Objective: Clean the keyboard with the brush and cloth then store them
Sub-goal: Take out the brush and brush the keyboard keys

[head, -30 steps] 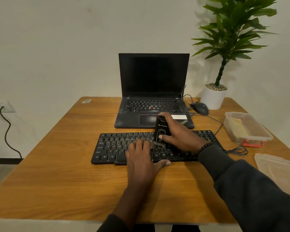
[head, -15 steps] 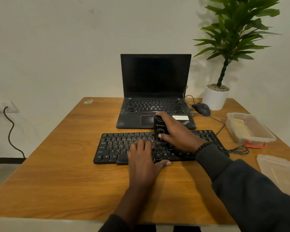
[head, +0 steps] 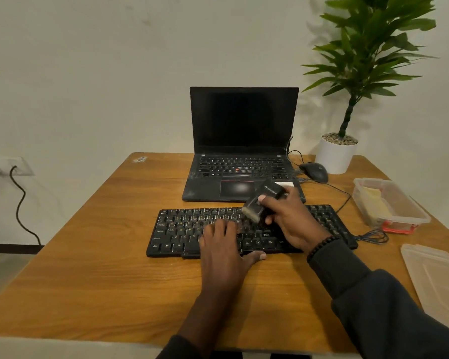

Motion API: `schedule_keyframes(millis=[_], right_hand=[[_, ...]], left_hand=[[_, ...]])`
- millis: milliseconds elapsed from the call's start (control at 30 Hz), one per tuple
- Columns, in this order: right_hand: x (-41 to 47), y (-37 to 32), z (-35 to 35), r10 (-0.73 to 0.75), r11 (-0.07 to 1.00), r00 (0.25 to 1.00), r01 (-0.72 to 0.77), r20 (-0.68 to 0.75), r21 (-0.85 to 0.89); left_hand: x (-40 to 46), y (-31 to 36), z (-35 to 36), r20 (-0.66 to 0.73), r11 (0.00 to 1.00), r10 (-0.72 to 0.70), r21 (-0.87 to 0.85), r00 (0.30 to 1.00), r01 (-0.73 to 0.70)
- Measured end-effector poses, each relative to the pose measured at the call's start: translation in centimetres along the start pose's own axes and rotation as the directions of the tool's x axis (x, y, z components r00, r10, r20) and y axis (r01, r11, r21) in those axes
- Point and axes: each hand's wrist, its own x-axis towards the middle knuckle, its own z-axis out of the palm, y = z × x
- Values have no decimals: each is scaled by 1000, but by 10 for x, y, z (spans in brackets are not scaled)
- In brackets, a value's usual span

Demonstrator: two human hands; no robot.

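A black keyboard [head: 182,229] lies across the middle of the wooden table [head: 88,268], in front of the laptop. My left hand [head: 224,244] rests flat on its lower middle keys, fingers straight, thumb off the front edge. My right hand [head: 290,224] grips a black brush [head: 263,200] over the keyboard's upper middle. The brush is tilted, its pale bristle end pointing down-left at the keys. A yellow cloth [head: 373,203] lies inside the clear plastic container [head: 410,216] at the right.
An open black laptop [head: 244,141] stands behind the keyboard. A black mouse [head: 315,171] and a white potted plant [head: 337,154] are at the back right. The container's lid [head: 441,281] lies at the right edge. The keyboard cable [head: 373,238] coils near the container.
My right hand has tilted the brush from upright to leaning right, swinging the bristle end up and left across the keys. My left hand has stayed put.
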Motion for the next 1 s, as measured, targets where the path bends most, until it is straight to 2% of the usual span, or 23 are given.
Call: schedule_keyframes(millis=[100,167,267,333,500,600,767,900,967,1000], right_hand=[[-2,-1,-3,121,945,991,-97,-56,314],[-3,-3,-4,173,886,983,-132,-53,445],[-5,-6,-1,187,827,982,-153,-8,541],[-9,-7,2,168,828,986,-155,25,540],[-16,-15,9,115,868,992,-127,55,481],[-16,-18,7,84,924,992,-113,94,364],[-13,-13,-3,37,986,997,-48,72,161],[-10,-5,-8,-15,990,1000,13,-11,-142],[-12,-1,-9,-42,955,999,42,7,-295],[-13,1,-10,-41,948,999,46,22,-315]], left_hand=[[0,-1,1,-20,1000,3,-10,1000,-3],[0,0,1,-26,1000,9,-5,1000,-9],[1,-1,1,-13,1000,6,-12,1000,-7],[0,-2,0,-2,1000,4,-7,1000,-4],[0,0,0,3,1000,-3,1,1000,3],[0,0,-2,14,1000,-2,-8,1000,2],[0,1,-3,28,1000,-8,-10,1000,8],[0,0,-3,41,1000,-16,-2,999,16],[0,0,-3,40,1000,-17,0,999,17],[0,0,-3,38,1000,-17,1,999,17]])
